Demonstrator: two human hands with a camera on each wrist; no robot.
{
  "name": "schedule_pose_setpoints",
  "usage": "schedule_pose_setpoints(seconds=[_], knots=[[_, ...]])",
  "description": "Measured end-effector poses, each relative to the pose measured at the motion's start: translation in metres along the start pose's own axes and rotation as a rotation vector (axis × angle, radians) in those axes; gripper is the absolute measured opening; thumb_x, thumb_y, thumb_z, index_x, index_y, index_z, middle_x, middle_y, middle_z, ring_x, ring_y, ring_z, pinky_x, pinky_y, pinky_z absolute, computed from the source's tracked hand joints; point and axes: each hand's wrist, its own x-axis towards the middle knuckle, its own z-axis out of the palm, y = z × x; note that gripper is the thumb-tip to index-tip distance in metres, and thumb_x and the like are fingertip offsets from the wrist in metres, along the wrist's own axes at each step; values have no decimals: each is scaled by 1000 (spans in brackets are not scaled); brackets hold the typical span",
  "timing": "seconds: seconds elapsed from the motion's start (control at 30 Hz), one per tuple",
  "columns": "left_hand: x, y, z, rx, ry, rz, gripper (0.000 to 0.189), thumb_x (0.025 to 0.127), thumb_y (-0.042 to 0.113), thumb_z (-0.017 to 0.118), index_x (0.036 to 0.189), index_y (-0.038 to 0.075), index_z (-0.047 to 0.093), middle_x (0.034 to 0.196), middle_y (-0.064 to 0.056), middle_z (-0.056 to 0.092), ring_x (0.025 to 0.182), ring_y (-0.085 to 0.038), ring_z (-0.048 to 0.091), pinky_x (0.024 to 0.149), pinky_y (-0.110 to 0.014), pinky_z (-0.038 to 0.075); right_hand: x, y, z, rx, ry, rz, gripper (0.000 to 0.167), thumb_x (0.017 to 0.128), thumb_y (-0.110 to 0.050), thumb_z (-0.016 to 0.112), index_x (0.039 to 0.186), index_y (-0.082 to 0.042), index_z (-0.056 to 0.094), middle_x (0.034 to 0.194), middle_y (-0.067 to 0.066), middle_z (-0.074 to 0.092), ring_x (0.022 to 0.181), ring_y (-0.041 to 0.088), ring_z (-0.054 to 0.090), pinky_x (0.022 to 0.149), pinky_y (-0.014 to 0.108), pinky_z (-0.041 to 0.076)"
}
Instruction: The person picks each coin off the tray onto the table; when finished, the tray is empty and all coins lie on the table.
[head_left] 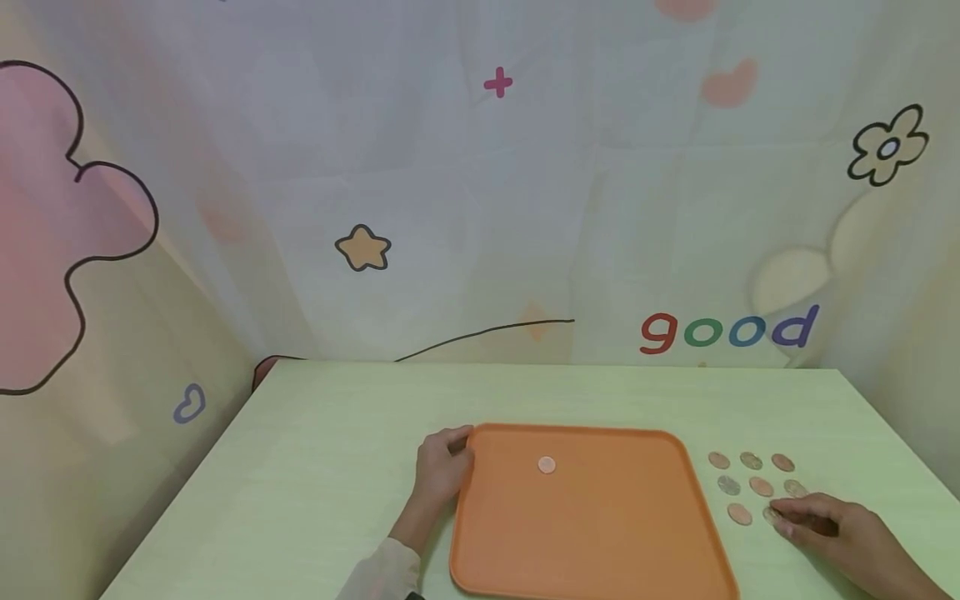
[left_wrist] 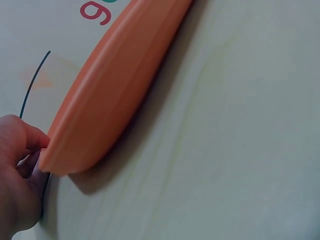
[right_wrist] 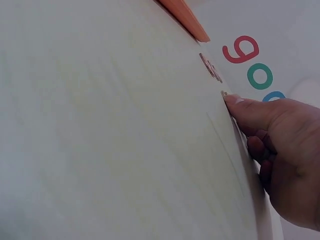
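An orange tray lies on the table, with one pale coin inside near its far side. At the tray's far left corner, my left hand grips the rim between thumb and fingers; the left wrist view shows this hand at the end of the tray wall. My right hand is right of the tray, pinching the edge of a coin with thumb and index finger at the table surface. Its other fingers are curled under.
Several copper and silver coins lie in rough rows between the tray's right side and my right hand. The pale green table ends at a printed cloth backdrop with the word "good" on it.
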Motion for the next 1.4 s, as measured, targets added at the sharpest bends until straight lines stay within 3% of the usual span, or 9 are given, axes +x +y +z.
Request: schedule_pose_setpoints(seconds=[0.27, 0.37, 0.5, 0.63, 0.7, 0.87, 0.97, 1.23, 1.4], knots=[[-1, 0, 0, 4, -4, 4, 42, 87, -2, 58, 129, -4, 67, 123, -25, 71, 116, -38, 68, 94, -47, 59, 3, -14, -5, -20, 20, -7, 35, 95, -16, 70, 122, 6, 69, 90, -2, 69, 69, -5, 45, 62, 18, 43], [-1, 0, -1, 2, -5, 3, 43, 87, -2, 58, 129, -4, 67, 123, -24, 71, 117, -39, 67, 95, -48, 58, 4, -30, -1, -8, 59, -82, 30, 93, -13, 72, 118, 4, 72, 84, -5, 68, 67, -7, 48, 60, 19, 44], [0, 1, -1, 4, -7, 4, 42, 87, -2, 58, 128, -3, 68, 124, -24, 71, 118, -39, 67, 96, -49, 57, 9, -58, 17, 106, 103, -285, 21, 88, -7, 75, 107, 2, 75, 77, -12, 67, 67, -8, 53, 57, 20, 46], [0, -1, -2, 7, -7, -3, 42, 87, -2, 58, 128, -3, 68, 123, -24, 71, 117, -39, 67, 95, -47, 58, 21, -95, 34, 201, 30, -448, 17, 89, -5, 72, 105, 1, 75, 81, -10, 69, 72, -8, 54, 59, 20, 49], [0, -1, -2, 5, -8, -2, 42, 88, -2, 58, 129, -3, 68, 123, -24, 71, 117, -39, 67, 95, -47, 58, 28, -116, 40, 223, -44, -473, 18, 92, -8, 71, 108, 0, 74, 87, -5, 71, 76, -8, 54, 64, 20, 51], [1, -2, -3, -4, -11, -5, 42, 88, -2, 58, 130, -4, 67, 124, -25, 70, 119, -39, 67, 95, -47, 58, 48, -160, 58, 264, -214, -445, 24, 95, -14, 69, 114, -1, 73, 95, 3, 72, 80, -3, 56, 71, 20, 52], [1, -3, -3, -8, -9, -8, 42, 88, -2, 58, 129, -4, 67, 124, -25, 70, 119, -40, 66, 96, -48, 57, 57, -175, 72, 280, -264, -437, 24, 95, -16, 68, 114, -2, 73, 98, 4, 73, 83, 1, 58, 74, 20, 52], [3, -3, -1, -2, -2, 5, 43, 86, -2, 58, 127, -4, 68, 123, -24, 71, 118, -39, 68, 96, -48, 57, 74, -194, 100, 328, -246, -468, 23, 96, -22, 68, 109, -3, 73, 99, 5, 74, 88, 5, 60, 79, 22, 52], [2, -2, -3, -9, -10, 16, 43, 86, -3, 58, 127, -5, 68, 124, -25, 71, 118, -39, 67, 95, -48, 58, 82, -202, 114, 254, -173, -457, 24, 94, -33, 71, 101, -10, 74, 94, 0, 69, 86, 10, 59, 80, 28, 52]])
